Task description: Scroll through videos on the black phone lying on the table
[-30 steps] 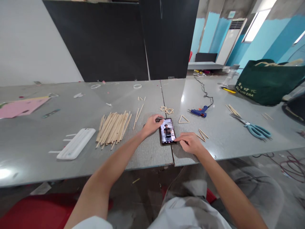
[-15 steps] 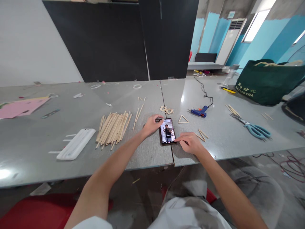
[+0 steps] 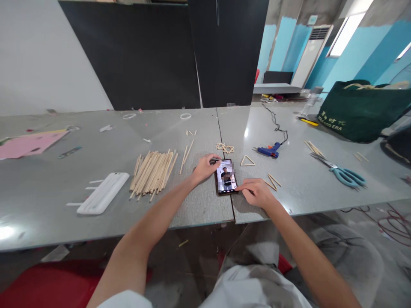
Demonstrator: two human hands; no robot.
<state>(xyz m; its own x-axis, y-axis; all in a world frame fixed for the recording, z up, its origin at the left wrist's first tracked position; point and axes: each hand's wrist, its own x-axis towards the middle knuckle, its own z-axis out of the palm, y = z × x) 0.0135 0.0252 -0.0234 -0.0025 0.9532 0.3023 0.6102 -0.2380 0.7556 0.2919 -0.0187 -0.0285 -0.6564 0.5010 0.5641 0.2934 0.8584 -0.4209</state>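
Note:
A dark-cased smartphone (image 3: 226, 175) lies on the grey table across the seam, its lit screen showing a person in black. My left hand (image 3: 205, 167) is closed at the phone's upper left corner, thumb at the screen's edge; some fingertips are hidden. My right hand (image 3: 255, 191) has its index finger stretched to the lower right corner of the screen, the other fingers curled, holding nothing. Just beyond the phone lie small stick stars (image 3: 228, 149). A stick triangle (image 3: 247, 161) is to its right, and loose short sticks (image 3: 272, 181) lie beside my right hand.
Left of my hands are a pile of wooden sticks (image 3: 153, 174) and a white device with prongs (image 3: 103, 193). To the right are a blue glue gun (image 3: 269, 150), scissors (image 3: 345, 174), a yellow cutter (image 3: 308, 121) and a green bag (image 3: 362, 111). The table's front edge (image 3: 199, 225) is close.
The person on the phone's screen appears in a different pose. Both hands stay in place at the phone, and the view has shifted very slightly.

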